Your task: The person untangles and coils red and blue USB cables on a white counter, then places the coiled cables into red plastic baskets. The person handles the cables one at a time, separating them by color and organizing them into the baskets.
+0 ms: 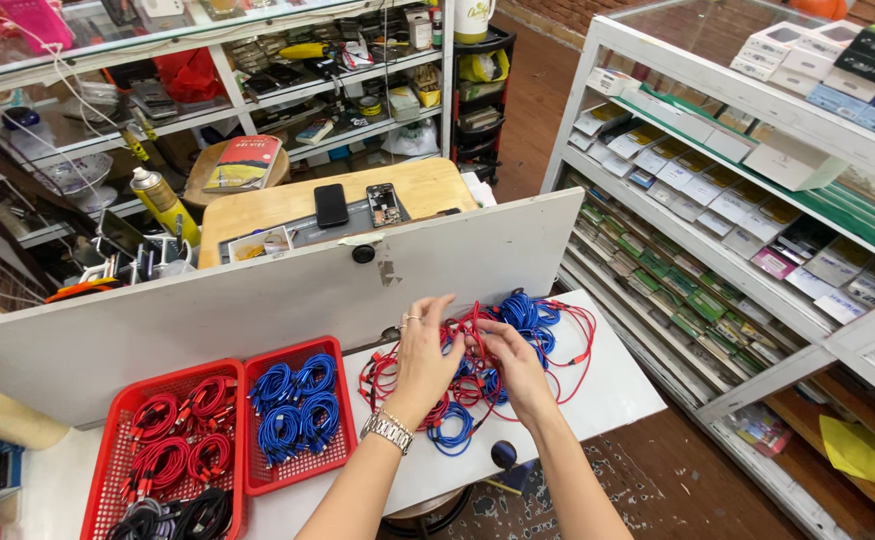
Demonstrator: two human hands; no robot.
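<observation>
A tangled heap of red and blue cables (pixel 547 330) lies on the white table (pixel 607 390). My left hand (pixel 422 355), with a ring and a metal wristwatch, rests on the heap's left side with fingers pinching red cable. On the middle of the heap my right hand (pixel 515 365) grips red and blue strands. Left of the hands stand two red baskets: one (pixel 297 480) holds coiled blue cables (pixel 295 405), the other (pixel 107 470) holds coiled red cables (pixel 177 430) and black ones (pixel 172 518).
A white upright panel (pixel 257 290) backs the table. Behind it a wooden desk (pixel 427 185) carries two phones, a mat and a spray can (pixel 162 200). White shelves of boxed goods (pixel 717 200) stand at the right, glass shelving at the back. Patterned floor lies below.
</observation>
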